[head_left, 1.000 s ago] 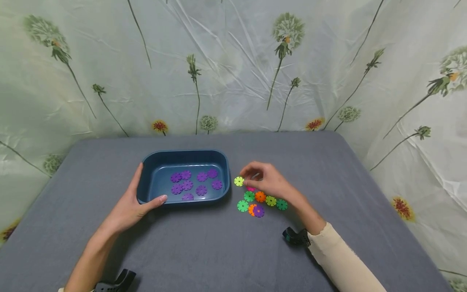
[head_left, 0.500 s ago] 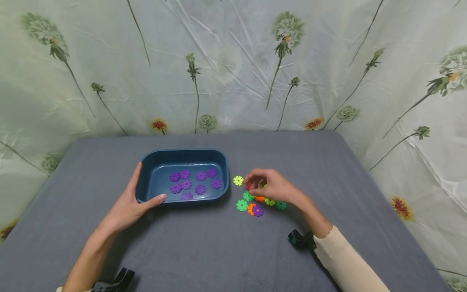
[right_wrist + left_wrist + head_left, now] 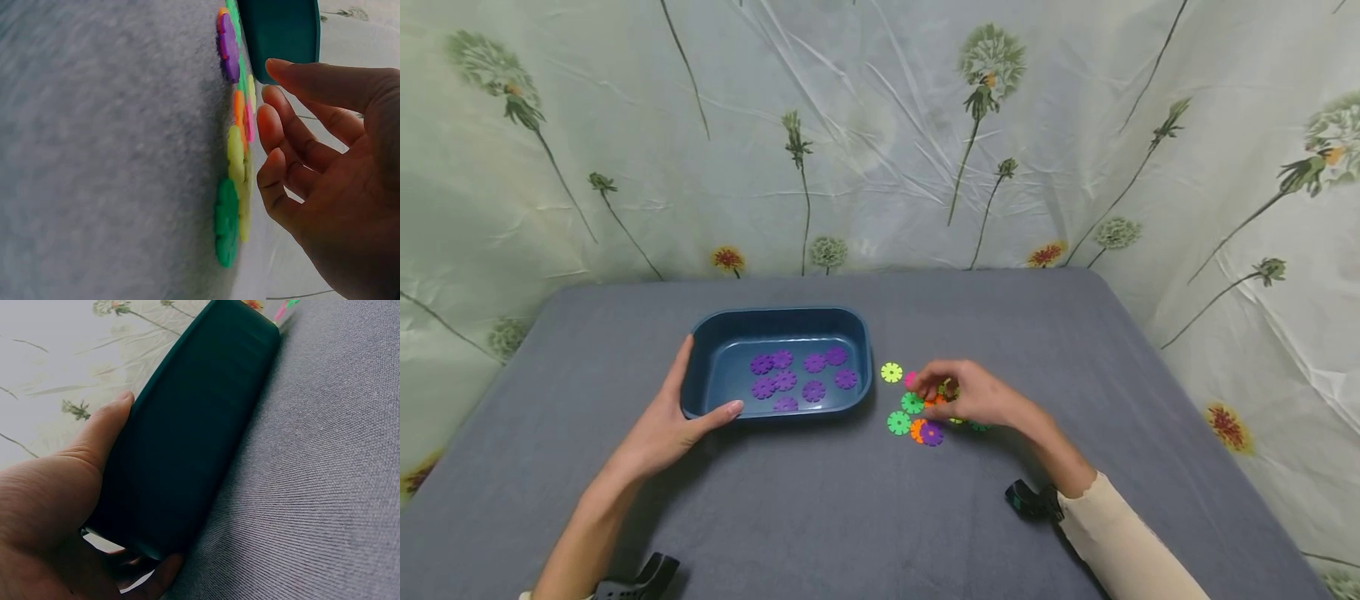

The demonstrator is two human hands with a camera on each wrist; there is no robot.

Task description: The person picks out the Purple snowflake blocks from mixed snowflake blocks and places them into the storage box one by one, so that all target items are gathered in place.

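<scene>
My left hand (image 3: 651, 437) grips the left end of a blue plastic tub (image 3: 778, 314); in the left wrist view its thumb lies at the rim of the dark tub wall (image 3: 187, 419). Inside the tub lie several purple notched discs (image 3: 814, 391). My right hand (image 3: 973, 393) hovers over the loose discs right of the tub, fingers loosely bent and holding nothing. Around it lie a yellow disc (image 3: 891, 372), a pink disc (image 3: 911, 380), green discs (image 3: 898, 422) and a purple disc (image 3: 932, 433) overlapping an orange disc (image 3: 917, 430). The hand partly hides several others.
A grey cloth (image 3: 850, 517) covers the table. Behind it hangs a pale curtain (image 3: 880, 150) printed with dandelions. Black camera mounts sit at the left wrist (image 3: 640, 579) and the right wrist (image 3: 1032, 501).
My right hand has drawn back from the yellow disc, moving right and nearer to me over the pile; the pink disc's left edge now shows. Left hand and tub stay put.
</scene>
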